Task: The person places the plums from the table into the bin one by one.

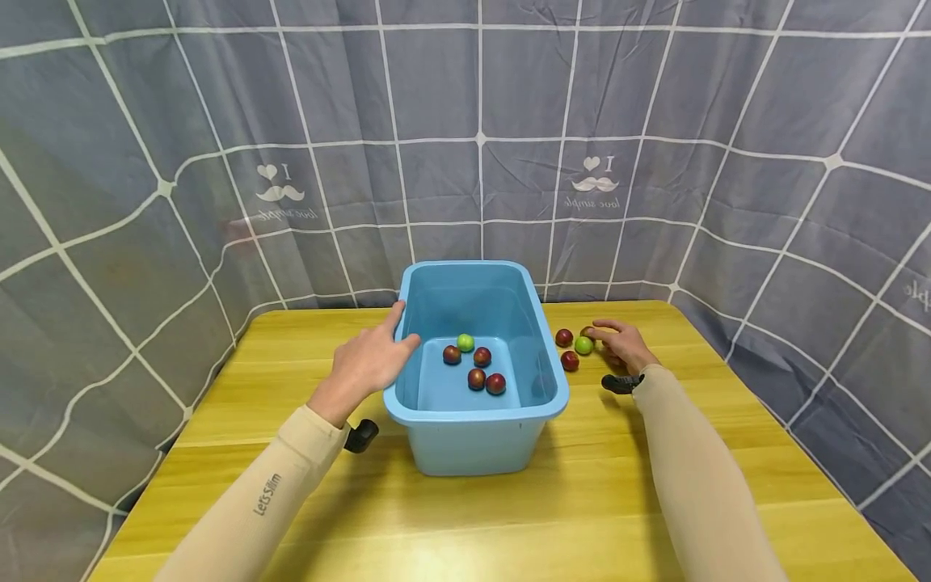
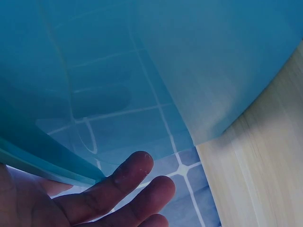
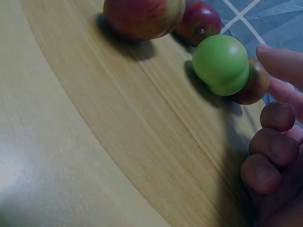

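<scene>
A deep light-blue plastic tub (image 1: 473, 446) stands on the table, holding a small green fruit (image 1: 465, 343) and several plum-like red fruits (image 1: 476, 379). My left hand (image 1: 369, 356) grips its left rim, thumb over the inside and fingers (image 2: 130, 172) outside beneath the edge. Right of the tub, my right hand (image 1: 618, 343) reaches to a brownish-red fruit (image 3: 255, 84). One fingertip meets that fruit's side, thumb and index are spread, and the other fingers curl inward. A glossy green fruit (image 3: 220, 64) partly hides it; two red fruits (image 1: 564, 338) lie close by.
The wooden table (image 1: 465, 525) carries everything. A grey curtain (image 1: 480, 105) with white grid lines surrounds its back and sides. Each wrist wears a black strap device (image 1: 361, 436), below long beige sleeves (image 1: 269, 493).
</scene>
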`<move>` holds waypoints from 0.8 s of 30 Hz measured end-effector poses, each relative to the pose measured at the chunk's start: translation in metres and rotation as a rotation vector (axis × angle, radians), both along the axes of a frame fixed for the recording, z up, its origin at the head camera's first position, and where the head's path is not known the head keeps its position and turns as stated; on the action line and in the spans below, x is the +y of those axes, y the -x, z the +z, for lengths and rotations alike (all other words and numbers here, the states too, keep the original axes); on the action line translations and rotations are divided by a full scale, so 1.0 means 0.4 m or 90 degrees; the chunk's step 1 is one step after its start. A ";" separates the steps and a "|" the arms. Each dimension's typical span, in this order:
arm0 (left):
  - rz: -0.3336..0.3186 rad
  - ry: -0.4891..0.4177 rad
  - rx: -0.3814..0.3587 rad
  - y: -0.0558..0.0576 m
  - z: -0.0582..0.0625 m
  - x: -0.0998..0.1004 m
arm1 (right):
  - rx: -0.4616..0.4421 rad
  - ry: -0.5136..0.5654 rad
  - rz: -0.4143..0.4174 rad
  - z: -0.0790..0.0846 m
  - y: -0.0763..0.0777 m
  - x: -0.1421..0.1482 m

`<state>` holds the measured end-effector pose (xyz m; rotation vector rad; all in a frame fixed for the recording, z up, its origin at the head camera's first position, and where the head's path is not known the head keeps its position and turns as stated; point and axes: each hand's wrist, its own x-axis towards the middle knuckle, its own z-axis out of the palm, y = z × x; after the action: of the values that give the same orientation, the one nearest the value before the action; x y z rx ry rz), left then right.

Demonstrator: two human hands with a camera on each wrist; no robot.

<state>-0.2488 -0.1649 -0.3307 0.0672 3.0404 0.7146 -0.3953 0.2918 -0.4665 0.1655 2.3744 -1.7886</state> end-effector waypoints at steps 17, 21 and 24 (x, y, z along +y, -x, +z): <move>-0.001 -0.001 -0.002 -0.001 0.008 0.001 | -0.005 -0.035 -0.005 0.000 0.010 -0.005; -0.001 0.001 -0.004 -0.001 0.005 0.000 | -0.004 -0.037 -0.001 0.000 0.006 -0.005; -0.002 -0.001 -0.005 -0.001 0.003 -0.001 | -0.004 -0.046 0.001 0.002 0.003 -0.003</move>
<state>-0.2482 -0.1654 -0.3295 0.0682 3.0326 0.7150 -0.3965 0.2906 -0.4659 0.1777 2.4350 -1.6990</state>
